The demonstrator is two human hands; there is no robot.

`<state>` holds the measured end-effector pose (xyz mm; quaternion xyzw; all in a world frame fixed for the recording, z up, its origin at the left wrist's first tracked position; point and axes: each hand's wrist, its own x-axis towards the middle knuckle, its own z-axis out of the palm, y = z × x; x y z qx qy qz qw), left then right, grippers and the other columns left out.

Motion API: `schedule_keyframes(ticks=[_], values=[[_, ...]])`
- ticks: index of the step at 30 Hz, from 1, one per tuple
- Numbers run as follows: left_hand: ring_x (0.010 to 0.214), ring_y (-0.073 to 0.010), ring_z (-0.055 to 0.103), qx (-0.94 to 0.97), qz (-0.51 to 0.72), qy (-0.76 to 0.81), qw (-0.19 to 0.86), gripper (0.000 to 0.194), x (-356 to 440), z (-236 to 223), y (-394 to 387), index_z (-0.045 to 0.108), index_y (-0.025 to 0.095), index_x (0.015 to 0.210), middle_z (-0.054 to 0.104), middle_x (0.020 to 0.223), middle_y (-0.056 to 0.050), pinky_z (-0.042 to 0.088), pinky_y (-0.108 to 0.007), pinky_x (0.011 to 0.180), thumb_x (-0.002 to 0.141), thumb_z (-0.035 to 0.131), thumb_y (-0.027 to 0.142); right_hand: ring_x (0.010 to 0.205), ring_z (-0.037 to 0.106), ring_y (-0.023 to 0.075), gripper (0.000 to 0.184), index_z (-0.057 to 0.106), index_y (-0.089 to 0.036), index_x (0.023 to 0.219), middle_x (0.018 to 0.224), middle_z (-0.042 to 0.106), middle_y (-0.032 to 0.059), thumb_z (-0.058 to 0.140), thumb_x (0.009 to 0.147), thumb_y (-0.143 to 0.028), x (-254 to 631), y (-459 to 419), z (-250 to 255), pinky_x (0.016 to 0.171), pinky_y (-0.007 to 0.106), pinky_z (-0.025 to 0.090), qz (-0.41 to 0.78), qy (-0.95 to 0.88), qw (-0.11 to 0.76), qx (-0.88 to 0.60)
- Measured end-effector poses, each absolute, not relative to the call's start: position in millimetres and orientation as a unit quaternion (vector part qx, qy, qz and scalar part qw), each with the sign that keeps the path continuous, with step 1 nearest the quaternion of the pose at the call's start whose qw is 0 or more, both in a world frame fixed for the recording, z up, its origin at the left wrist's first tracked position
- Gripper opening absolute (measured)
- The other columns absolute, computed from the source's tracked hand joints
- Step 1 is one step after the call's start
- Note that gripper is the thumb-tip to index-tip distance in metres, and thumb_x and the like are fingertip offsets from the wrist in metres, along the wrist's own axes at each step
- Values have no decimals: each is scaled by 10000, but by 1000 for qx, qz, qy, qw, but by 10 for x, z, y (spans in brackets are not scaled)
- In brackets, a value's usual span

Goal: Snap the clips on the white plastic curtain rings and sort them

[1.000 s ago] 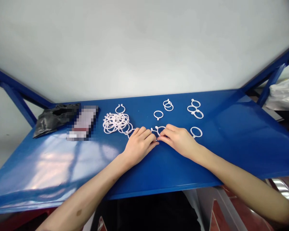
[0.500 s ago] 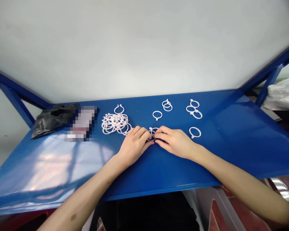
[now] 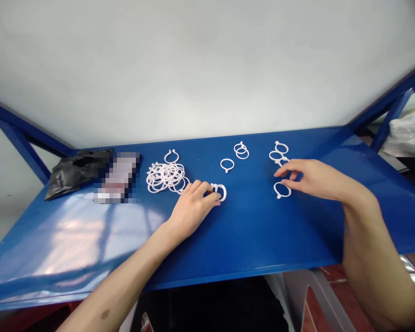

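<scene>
My left hand (image 3: 192, 206) is closed on a small bunch of white plastic rings (image 3: 224, 192), which pokes out past the fingertips just above the table; how many it holds is hidden. To the right, my right hand (image 3: 316, 179) hovers with thumb and fingers apart and nothing in its grasp. Its fingertips are close to a single white ring (image 3: 275, 191) with a small knob, and it partly covers the lower of the overlapping rings (image 3: 275, 156) behind it. Left of my left hand lies a tangled pile of similar rings (image 3: 164, 177).
The blue table (image 3: 228, 244) meets a pale wall (image 3: 207, 69). Further back lie one loose ring (image 3: 227, 159) and two overlapping rings (image 3: 241, 151). At the left are a black plastic bag (image 3: 67, 173) and a blurred flat item (image 3: 119, 173). Blue braces (image 3: 24, 143) flank the table.
My right hand has left the rings between both hands and moved right, its fingers opening near the single ring. My left hand keeps hold of the rings, now gathered together.
</scene>
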<state>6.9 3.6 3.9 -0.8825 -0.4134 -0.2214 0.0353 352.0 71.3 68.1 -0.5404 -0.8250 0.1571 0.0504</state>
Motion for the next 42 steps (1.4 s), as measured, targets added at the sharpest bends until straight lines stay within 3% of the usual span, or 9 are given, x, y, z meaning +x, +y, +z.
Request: schedule_keyframes(ticks=[6, 13, 17, 21, 24, 26, 32, 37, 42], values=[[865, -196, 511, -879, -249, -403, 51, 84, 49, 76, 39, 706, 211, 964, 651, 990, -53, 430, -340, 763, 970, 624, 225, 679, 692, 163, 121, 748, -234, 849, 791, 757, 8, 643, 848, -292, 3369, 737, 522, 592, 273, 481, 229, -815, 26, -532], [849, -199, 498, -874, -248, -410, 78, 128, 15, 93, 38, 696, 217, 900, 660, 988, -49, 409, -346, 746, 943, 625, 120, 640, 682, 178, 224, 705, -208, 767, 717, 742, 25, 628, 909, -364, 3044, 634, 460, 580, 293, 477, 186, -806, 50, -560], [859, -207, 500, -877, -237, -412, 73, 117, -5, 84, 36, 699, 215, 905, 665, 1003, -50, 403, -351, 740, 933, 640, 118, 711, 680, 173, 150, 723, -229, 920, 856, 751, 19, 643, 888, -352, 3112, 576, 575, 603, 289, 479, 173, -826, 65, -532], [878, -217, 506, -881, -226, -409, 75, 100, -17, 72, 24, 708, 209, 948, 672, 1025, -59, 401, -361, 739, 932, 648, 131, 808, 675, 161, 243, 728, -290, 1096, 1133, 696, 28, 702, 863, -353, 3262, 590, 580, 626, 277, 494, 227, -869, 61, -435], [890, -223, 512, -883, -216, -411, 74, 96, -21, 64, 18, 709, 207, 949, 670, 1045, -67, 404, -367, 741, 935, 644, 137, 728, 643, 131, 101, 765, -286, 938, 1110, 662, 22, 683, 905, -333, 3249, 606, 502, 621, 282, 486, 206, -883, 57, -419], [898, -229, 521, -882, -215, -412, 77, 95, -18, 66, 17, 705, 207, 951, 669, 1050, -72, 407, -369, 743, 942, 634, 145, 706, 631, 119, 120, 754, -269, 875, 1104, 645, 15, 655, 933, -305, 3152, 588, 459, 637, 287, 495, 188, -889, 68, -412], [918, -239, 566, -871, -223, -434, 56, 153, -13, 106, 24, 620, 190, 1091, 668, 1050, -79, 444, -381, 789, 946, 654, 225, 932, 678, 170, 140, 695, -225, 1010, 1159, 665, 43, 561, 1002, -266, 2632, 468, 481, 805, 324, 555, 146, -927, 160, -307], [923, -241, 577, -862, -242, -442, 53, 173, -22, 126, 21, 546, 186, 1077, 662, 1063, -79, 454, -376, 798, 953, 651, 248, 948, 637, 198, 180, 679, -193, 1021, 1085, 694, 66, 504, 1035, -230, 2273, 514, 488, 831, 357, 542, 72, -962, 121, -233], [875, -229, 546, -869, -238, -429, 69, 61, -22, 118, 20, 592, 186, 1012, 666, 1013, -70, 437, -374, 777, 975, 609, 232, 894, 596, 199, 152, 661, -183, 1002, 998, 694, 60, 521, 1033, -236, 2151, 544, 364, 810, 353, 533, 79, -969, 88, -216]])
